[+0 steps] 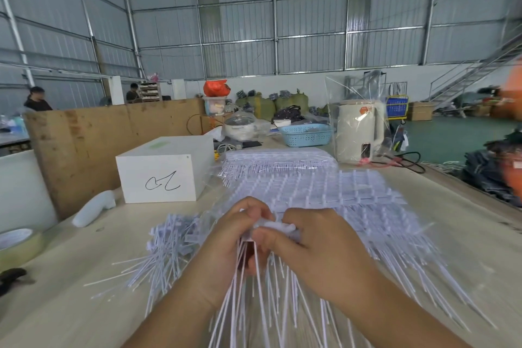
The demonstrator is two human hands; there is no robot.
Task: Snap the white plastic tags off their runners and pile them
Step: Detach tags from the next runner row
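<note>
Both hands meet mid-frame over the table [466,234], fingers curled, gripping the same bunch of white tags [278,226] still on a runner. Left hand [234,237] holds the bunch from the left, thumb on top near the tag heads, fingers wrapped under. Right hand [308,243] pinches the tag heads from the right w/ thumb + forefinger, knuckles toward cam. The two hands touch or nearly touch at the fingertips, can't tell which. Long thin tails of the held bunch [254,299] hang down between the wrists toward the bottom edge.

Loose pile of tags [172,246] lies on the table just left of the left hand, tails fanned toward the near-left. Behind and right of the hands: big stack of unsnapped tag sheets [347,192], grid of runners visible, tails spilling off to the right. Further back a second stack of tags in a clear bag [279,159].

Rest of the table: white box [165,169] w/ black scribble on the front, back left of the pile. White plastic-wrapped item [94,207] lying beside the box. Tape roll [18,244] at left edge, dark object [12,277] near it, can't ID. Far end: blue basket [306,135], cream kettle [358,130] in clear wrap, white pot w/ glass lid [241,126]. Brown board [84,138] stands along the left side. Two people [36,99] behind it, far back
</note>
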